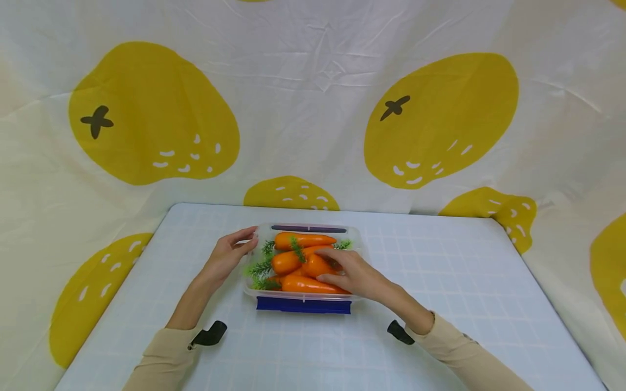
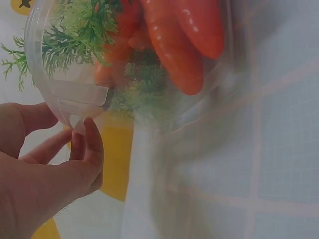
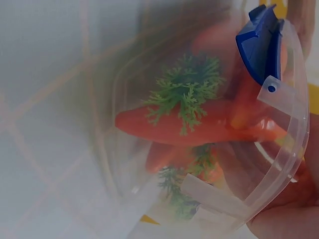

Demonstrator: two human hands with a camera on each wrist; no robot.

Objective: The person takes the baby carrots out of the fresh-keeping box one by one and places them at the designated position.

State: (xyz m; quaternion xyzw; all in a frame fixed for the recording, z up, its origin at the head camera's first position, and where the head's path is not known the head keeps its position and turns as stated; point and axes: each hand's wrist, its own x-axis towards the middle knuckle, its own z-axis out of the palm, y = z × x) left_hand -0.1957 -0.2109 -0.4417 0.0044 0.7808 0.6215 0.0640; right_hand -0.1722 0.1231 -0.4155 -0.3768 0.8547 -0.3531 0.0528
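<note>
A clear plastic food container (image 1: 248,288) full of orange carrots with green tops stands on the table. My left hand (image 1: 225,258) holds its far left corner; in the left wrist view the thumb and fingers pinch the rim (image 2: 37,69). Reaching over the right side, my right hand (image 1: 361,274) has thumb and fingers around a carrot (image 1: 318,266) on top of the pile. Other carrots (image 1: 313,285) lie lengthwise beneath and beside it. Through the clear wall, the right wrist view shows a carrot (image 3: 164,122) and leafy greens (image 3: 187,89), with the hand partly hidden behind.
A blue latch (image 1: 303,306) hangs along the container's near side, and a dark one (image 1: 308,228) lies along the far side. The table (image 1: 440,326) has a pale blue checked cover. Behind it hangs a white cloth (image 1: 303,108) with yellow fruit shapes.
</note>
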